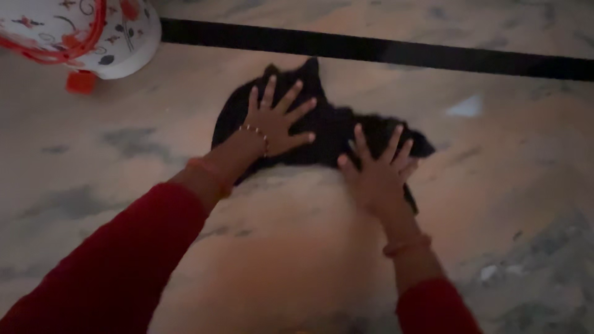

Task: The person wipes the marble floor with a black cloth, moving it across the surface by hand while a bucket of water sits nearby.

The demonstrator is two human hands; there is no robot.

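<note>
Both hands lie flat with fingers fanned, gripping nothing: the left hand (275, 124) presses the wider part of a black cloth (328, 127) on the marble floor (124, 154), the right hand (377, 170) its nearer edge. The cloth looks bunched and only partly smoothed, though the dim blur makes that hard to judge. A white, red-patterned container (93, 34) sits far left; its contents are hidden.

A black cloth (331, 133) lies mid-frame on a beige marble floor (111, 161) with grey veining and a black stripe (383, 49) across the top. Red sleeves (117, 266) fill the lower frame. Upper left, a white container (93, 31) carries red floral patterning.
</note>
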